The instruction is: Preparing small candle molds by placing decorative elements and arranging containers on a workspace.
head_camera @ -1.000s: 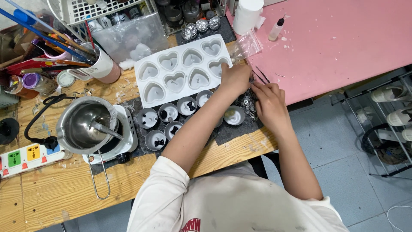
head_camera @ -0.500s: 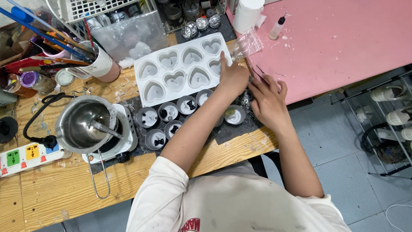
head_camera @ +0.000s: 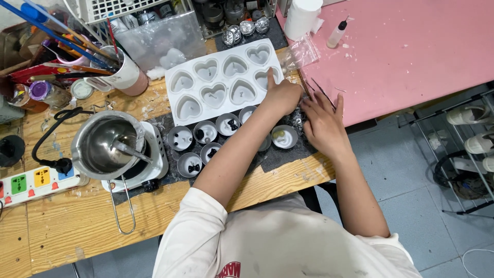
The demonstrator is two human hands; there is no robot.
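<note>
Since a second ago the left hand (head_camera: 282, 97) has slid along the white heart mould (head_camera: 216, 85) edge, and the right hand (head_camera: 321, 123) drew closer beside it.

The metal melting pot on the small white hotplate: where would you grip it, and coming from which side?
Probably by the long wire handle, which sticks out from the metal melting pot toward the near table edge over bare wood. Come from the person's side, left of the left hand. The pot's rim sits on the hotplate, a spoon leans inside, and the power cord crowds the far left.
</note>
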